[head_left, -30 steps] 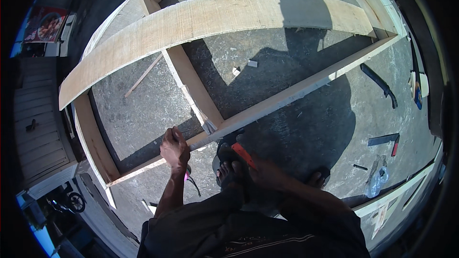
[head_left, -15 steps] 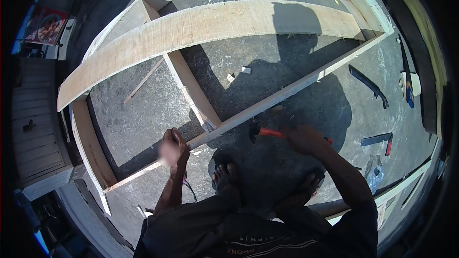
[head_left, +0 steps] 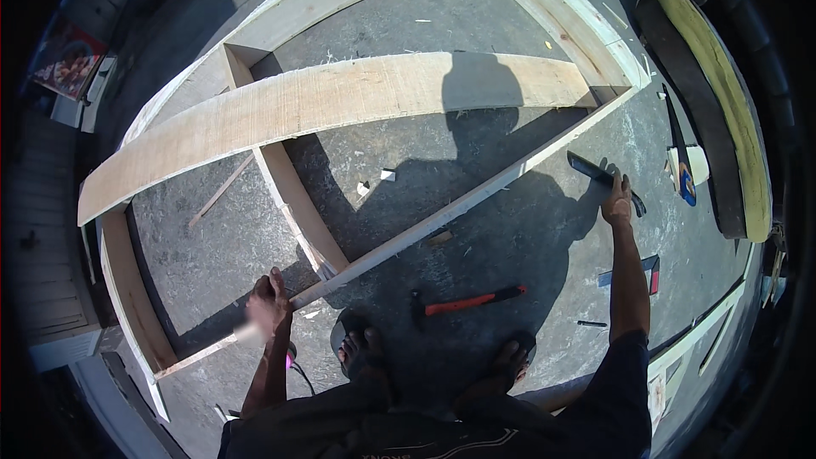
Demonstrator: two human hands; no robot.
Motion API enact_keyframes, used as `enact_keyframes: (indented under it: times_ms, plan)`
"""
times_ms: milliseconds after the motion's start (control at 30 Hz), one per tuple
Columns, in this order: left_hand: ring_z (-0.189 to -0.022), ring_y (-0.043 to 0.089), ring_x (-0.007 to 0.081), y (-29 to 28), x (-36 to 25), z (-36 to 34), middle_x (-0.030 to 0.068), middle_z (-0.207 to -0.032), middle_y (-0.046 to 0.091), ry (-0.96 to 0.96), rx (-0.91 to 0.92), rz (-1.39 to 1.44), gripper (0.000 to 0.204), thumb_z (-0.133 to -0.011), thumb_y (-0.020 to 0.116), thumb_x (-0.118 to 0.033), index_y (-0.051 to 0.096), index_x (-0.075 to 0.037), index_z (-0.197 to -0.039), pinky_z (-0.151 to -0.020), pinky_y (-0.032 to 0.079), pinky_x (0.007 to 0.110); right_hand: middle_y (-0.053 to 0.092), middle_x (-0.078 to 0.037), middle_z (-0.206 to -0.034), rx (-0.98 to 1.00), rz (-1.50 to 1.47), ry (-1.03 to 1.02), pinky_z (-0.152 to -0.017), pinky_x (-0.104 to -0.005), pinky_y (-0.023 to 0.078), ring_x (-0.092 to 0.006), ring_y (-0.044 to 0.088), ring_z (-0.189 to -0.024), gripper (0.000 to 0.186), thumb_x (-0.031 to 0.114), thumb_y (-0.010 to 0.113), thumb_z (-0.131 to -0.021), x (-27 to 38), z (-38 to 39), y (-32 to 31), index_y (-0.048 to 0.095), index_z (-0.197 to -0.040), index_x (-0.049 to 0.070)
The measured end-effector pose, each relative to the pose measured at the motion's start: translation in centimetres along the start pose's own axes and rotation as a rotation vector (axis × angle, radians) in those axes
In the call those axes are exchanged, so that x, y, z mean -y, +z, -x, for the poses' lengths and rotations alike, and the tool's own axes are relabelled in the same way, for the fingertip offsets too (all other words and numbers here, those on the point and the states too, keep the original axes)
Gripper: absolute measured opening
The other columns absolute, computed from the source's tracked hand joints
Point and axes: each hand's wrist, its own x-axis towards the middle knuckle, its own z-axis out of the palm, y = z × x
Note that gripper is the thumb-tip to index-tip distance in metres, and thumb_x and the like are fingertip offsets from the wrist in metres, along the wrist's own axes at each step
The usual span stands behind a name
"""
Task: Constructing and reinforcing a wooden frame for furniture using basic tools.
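Note:
My left hand (head_left: 269,306) is at the front rail (head_left: 429,219) of a large wooden frame, near its left end. Its fingers are bent together; what they hold, if anything, is hidden, and part of the hand is blurred. To the right, my right hand (head_left: 618,204) is on the curved handle of a dark machete (head_left: 588,167), fingers around it. The machete lies on the ground, its wide end pointing away to the left. Between my feet and the rail rests a hammer (head_left: 463,302) with a red and black handle, touched by neither hand.
A curved plywood strip (head_left: 340,93) spans the frame, crossed by a short brace (head_left: 299,208). A handsaw (head_left: 685,180) with a blue handle and a try square (head_left: 633,274) lie at right. Wood offcuts (head_left: 388,175) are scattered inside the frame. Long padded pieces (head_left: 718,93) lie at far right.
My right hand has let go of the hammer, now on the ground, and reached right and away to the machete. The left hand stays by the rail. The whole view has shifted.

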Motion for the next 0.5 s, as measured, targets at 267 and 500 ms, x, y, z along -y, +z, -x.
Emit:
enact_keyframes:
  times_ms: [267,500]
  plan:
    - [-0.064,0.065,0.0147,-1.5,3.7,-0.7,0.0063,-0.070,0.063,-0.146,0.058,1.178,0.023,-0.092,0.068,-0.017,0.060,-0.006,-0.075,-0.066,0.057,0.033,0.048,-0.018,-0.143,0.388,0.237,0.206,-0.104,-0.0551,0.045,-0.0474,0.043,-0.135,0.101,0.027,0.082,-0.074,-4.0,4.3,-3.0,0.021,-0.154,0.018]
    - [-0.056,0.050,0.0111,-4.7,-6.7,0.6,0.0010,-0.082,0.055,-0.020,0.537,1.222,0.011,-0.094,0.064,-0.007,0.053,-0.009,-0.096,-0.051,0.044,0.030,0.062,-0.009,-0.070,0.401,-0.274,0.073,-0.063,-0.0447,0.053,-0.0311,0.067,-0.065,0.058,0.019,0.078,-0.068,2.4,21.8,-10.9,0.043,-0.112,0.008]
